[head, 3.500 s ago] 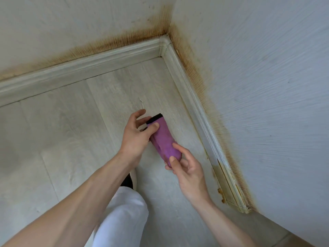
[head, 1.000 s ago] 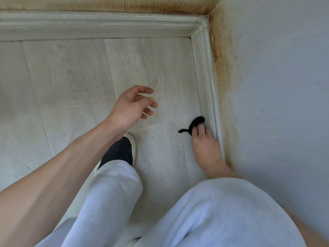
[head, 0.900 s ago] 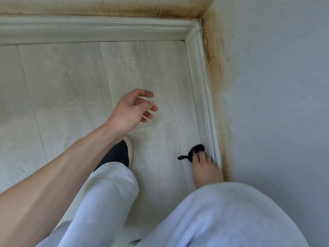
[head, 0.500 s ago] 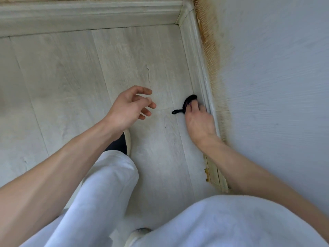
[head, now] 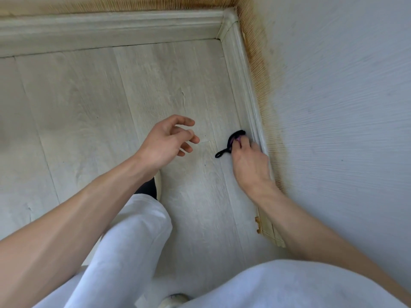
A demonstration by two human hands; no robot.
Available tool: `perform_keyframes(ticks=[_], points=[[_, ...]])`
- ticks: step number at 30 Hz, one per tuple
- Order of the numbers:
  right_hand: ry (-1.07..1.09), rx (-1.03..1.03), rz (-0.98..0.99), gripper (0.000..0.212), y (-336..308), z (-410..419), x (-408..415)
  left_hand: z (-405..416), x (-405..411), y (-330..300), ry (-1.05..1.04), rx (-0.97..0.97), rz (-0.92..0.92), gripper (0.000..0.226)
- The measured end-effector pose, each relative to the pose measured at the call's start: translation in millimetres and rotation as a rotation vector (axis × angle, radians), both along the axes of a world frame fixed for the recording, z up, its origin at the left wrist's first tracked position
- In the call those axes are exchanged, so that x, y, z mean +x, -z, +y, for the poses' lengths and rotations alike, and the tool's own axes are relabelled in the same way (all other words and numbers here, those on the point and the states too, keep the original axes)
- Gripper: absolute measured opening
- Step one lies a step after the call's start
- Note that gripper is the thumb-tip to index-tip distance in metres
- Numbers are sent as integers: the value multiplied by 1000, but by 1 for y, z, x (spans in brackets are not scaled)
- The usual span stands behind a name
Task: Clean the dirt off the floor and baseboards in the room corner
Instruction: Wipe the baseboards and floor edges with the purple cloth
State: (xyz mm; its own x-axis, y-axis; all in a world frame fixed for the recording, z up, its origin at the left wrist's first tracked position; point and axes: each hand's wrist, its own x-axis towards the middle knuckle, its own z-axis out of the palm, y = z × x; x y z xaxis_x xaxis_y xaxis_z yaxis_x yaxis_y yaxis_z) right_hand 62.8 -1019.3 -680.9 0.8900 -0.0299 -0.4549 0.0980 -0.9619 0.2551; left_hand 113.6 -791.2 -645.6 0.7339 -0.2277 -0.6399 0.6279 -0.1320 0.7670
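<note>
Against baseboard (head: 249, 101), right hand (head: 249, 167) (purple cloth (head: 234, 140))

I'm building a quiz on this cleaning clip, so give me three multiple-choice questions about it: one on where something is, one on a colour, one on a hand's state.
1. Where is the purple cloth with the black loop?
A. Under the right hand, at the foot of the right-side pale baseboard
B. In the left hand
C. On the knee

2. What colour is the staining on the wall above the baseboards?
A. Green
B. Yellowish brown
C. Black

3. What is the left hand doing?
A. Gripping a brush
B. Pressing flat on the pale wood-look floor
C. Hanging open, holding nothing

Answers: 1 A, the hand covers the cloth beside the skirting. 2 B, a rusty band follows both boards. 3 C, its fingers are loosely curled and empty.
</note>
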Motion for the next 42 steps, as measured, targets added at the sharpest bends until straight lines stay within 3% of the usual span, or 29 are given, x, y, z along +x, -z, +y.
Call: perform_keyframes(ticks=[5,7,12,16,20,23,25,27,29,31,34,36,40,42], points=[[160,41,281,42,-24,-8,-93,8,4,2,-17,-2,17,23],[152,95,317,43,-36,-14,-91,11,7,3,-33,-8,27,23],[11,141,-27,47,-28,14,51,17,11,5,-47,-7,39,23],[20,163,-30,64,0,36,145,21,14,6,-64,10,43,23],[91,163,1,67,3,8,59,21,16,6,-61,1,51,23],[208,169,130,52,-8,-2,-42,22,17,5,-62,-2,49,23],[255,136,156,44,-14,-6,-62,23,18,5,-64,-5,46,23],[244,142,155,40,-23,-3,-33,24,17,5,-62,0,43,24],[202,202,33,38,-23,10,16,25,14,5,-64,2,44,24],[132,189,-43,47,-12,24,73,26,11,5,-59,3,45,24],[113,16,5,69,5,36,124,24,6,5,-48,2,46,24],[95,-45,80,70,6,33,102,25,4,5,-40,2,46,24],[197,-2,265,61,-9,13,-21,27,5,1,-54,-3,55,24],[269,-6,411,45,-24,2,-49,27,6,0,-63,-11,52,24]])
